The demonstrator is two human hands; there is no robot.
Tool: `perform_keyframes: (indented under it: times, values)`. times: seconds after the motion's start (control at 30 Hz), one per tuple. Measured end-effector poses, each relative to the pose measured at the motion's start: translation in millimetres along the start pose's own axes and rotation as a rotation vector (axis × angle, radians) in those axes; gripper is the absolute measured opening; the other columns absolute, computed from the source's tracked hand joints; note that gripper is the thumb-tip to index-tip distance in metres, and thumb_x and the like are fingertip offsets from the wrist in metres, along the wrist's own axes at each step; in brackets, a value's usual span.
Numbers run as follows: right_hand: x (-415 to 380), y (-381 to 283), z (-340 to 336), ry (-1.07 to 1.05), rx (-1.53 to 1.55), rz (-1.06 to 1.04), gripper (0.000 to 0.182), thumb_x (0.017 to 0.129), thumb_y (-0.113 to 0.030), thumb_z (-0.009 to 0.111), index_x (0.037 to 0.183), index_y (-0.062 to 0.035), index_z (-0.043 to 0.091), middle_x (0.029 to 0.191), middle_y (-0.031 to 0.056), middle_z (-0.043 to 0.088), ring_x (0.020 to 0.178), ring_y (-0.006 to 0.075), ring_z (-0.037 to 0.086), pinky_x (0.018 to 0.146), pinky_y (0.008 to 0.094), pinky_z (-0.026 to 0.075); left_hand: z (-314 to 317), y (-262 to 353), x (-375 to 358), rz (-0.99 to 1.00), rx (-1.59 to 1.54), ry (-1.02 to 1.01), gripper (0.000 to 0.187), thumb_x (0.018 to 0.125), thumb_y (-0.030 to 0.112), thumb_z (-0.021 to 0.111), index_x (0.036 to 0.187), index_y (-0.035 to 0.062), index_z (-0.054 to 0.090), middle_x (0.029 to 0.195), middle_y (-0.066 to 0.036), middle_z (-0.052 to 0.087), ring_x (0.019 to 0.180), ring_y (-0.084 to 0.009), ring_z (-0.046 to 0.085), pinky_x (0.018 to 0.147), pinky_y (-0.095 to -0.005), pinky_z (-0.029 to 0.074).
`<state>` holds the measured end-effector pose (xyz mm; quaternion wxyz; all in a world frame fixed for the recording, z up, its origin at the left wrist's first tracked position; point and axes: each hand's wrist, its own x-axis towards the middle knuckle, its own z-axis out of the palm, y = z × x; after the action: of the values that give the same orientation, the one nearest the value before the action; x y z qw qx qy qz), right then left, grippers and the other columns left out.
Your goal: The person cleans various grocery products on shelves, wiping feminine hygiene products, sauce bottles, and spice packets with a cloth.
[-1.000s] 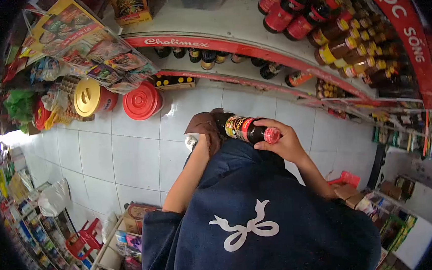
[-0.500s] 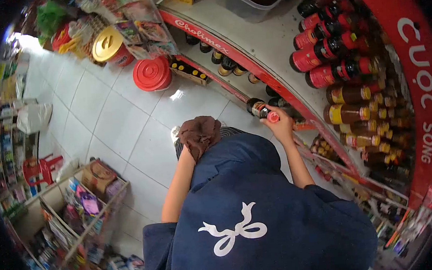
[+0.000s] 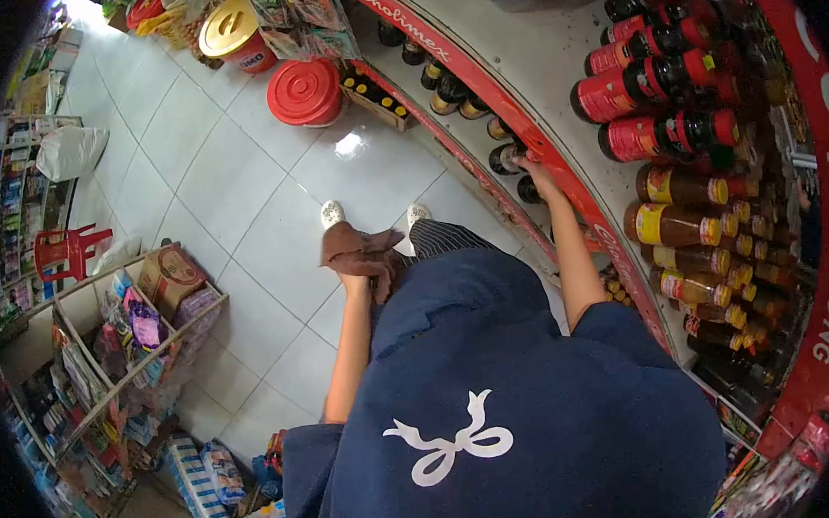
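A crumpled brown cloth (image 3: 359,249) covers most of my left hand (image 3: 353,282), which grips it above the floor; the fingers are largely hidden. On the right, my right hand (image 3: 540,177) reaches into the lower shelf under the red Cholimex strip (image 3: 400,22). Its fingers are closed around the top end of a dark bottle (image 3: 506,158). That bottle sits in line with other dark bottles (image 3: 448,95) on the lower shelf.
Red-labelled bottles (image 3: 604,98) and amber sauce bottles (image 3: 671,224) lie on the upper shelf. A red lidded bucket (image 3: 304,93) and a box of yellow-capped bottles (image 3: 374,100) stand ahead. Left are a red plastic chair (image 3: 72,251) and a divided goods bin (image 3: 140,356).
My right hand has moved the dark bottle from in front of the lower shelf into its row. The cloth in my left hand hangs more spread out, and the view has shifted.
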<state>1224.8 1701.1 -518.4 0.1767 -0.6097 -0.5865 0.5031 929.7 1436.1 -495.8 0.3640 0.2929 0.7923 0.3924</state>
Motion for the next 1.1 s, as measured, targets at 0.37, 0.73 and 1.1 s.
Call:
perform_keyframes:
  times: [0.37, 0.73, 1.1]
  values:
    - [28.3, 48.3, 4.8, 0.438, -0.136, -0.352, 0.054, 0.072, -0.04, 0.059, 0.114, -0.0077, 0.047, 0.116, 0.0162, 0.047, 0.107, 0.0293, 0.043, 0.092, 0.0362, 0.03, -32.8, 55.9, 14.0, 0.181, 0.204, 0.141, 0.043, 0.062, 0.008, 0.058, 0.103, -0.0022, 0.05, 0.079, -0.018, 0.057, 0.075, -0.0296, 0.057, 0.071, -0.033, 0.044]
    - [-124.6, 35.4, -13.4, 0.577, -0.217, -0.128, 0.038, 0.069, -0.012, 0.057, 0.105, -0.0004, 0.05, 0.099, 0.0198, 0.054, 0.088, 0.0317, 0.053, 0.078, 0.0357, 0.04, -4.2, 63.0, -2.2, -0.015, 0.12, 0.055, 0.027, 0.068, 0.014, 0.061, 0.087, -0.0027, 0.051, 0.079, -0.019, 0.058, 0.075, -0.0288, 0.058, 0.068, -0.0347, 0.044]
    - [-159.8, 52.4, -96.2, 1.122, -0.488, 0.412, 0.039, 0.068, -0.02, 0.064, 0.099, 0.0004, 0.053, 0.105, 0.0152, 0.053, 0.097, 0.0271, 0.05, 0.084, 0.0332, 0.036, 20.5, 72.3, 3.1, -0.215, -0.191, -0.224, 0.034, 0.07, 0.014, 0.061, 0.096, -0.0036, 0.051, 0.088, -0.014, 0.059, 0.079, -0.0196, 0.057, 0.07, -0.0285, 0.044]
